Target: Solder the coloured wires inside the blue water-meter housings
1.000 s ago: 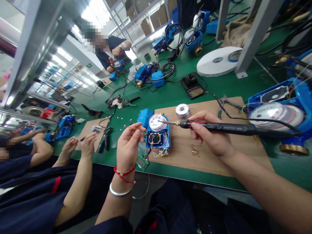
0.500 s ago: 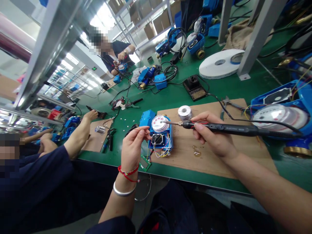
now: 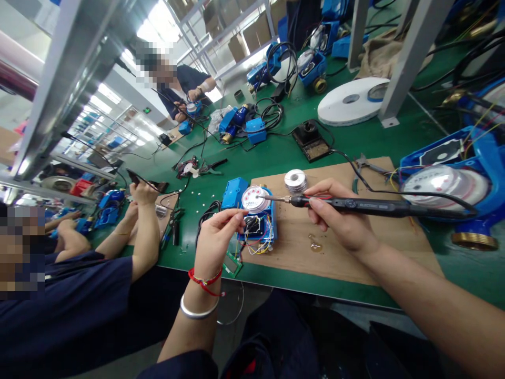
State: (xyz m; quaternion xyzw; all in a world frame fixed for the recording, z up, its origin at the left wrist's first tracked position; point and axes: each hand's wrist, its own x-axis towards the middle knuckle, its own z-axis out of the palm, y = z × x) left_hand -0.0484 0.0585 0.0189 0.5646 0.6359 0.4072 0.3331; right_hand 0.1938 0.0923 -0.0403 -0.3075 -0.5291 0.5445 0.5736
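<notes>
My right hand (image 3: 341, 221) is wrapped round the black handle of a soldering iron (image 3: 366, 207). The iron's metal tip points left, over the white round dial (image 3: 254, 198) of a blue water meter (image 3: 273, 223). Close by on the left, my left hand (image 3: 216, 237) has its thumb and forefinger pinched together near the meter's edge; whatever lies between them is too small to make out. Thin coloured wires (image 3: 269, 239) loop out of the meter's open housing. A green circuit board (image 3: 232, 264) lies below it, partly behind my left hand.
Cardboard (image 3: 355, 252) covers part of the green bench, bearing a solder spool (image 3: 295, 180), a brown blob (image 3: 315, 245) and pliers (image 3: 369, 166). An iron stand (image 3: 311, 141) sits behind. Another meter (image 3: 442, 184) stands at right. A co-worker's hands (image 3: 144, 193) are at left.
The co-worker at left has raised a forearm, and a dark object is lifted in that hand. My view has shifted slightly; my hands keep nearly the same pose, the left fingertips closer to the meter.
</notes>
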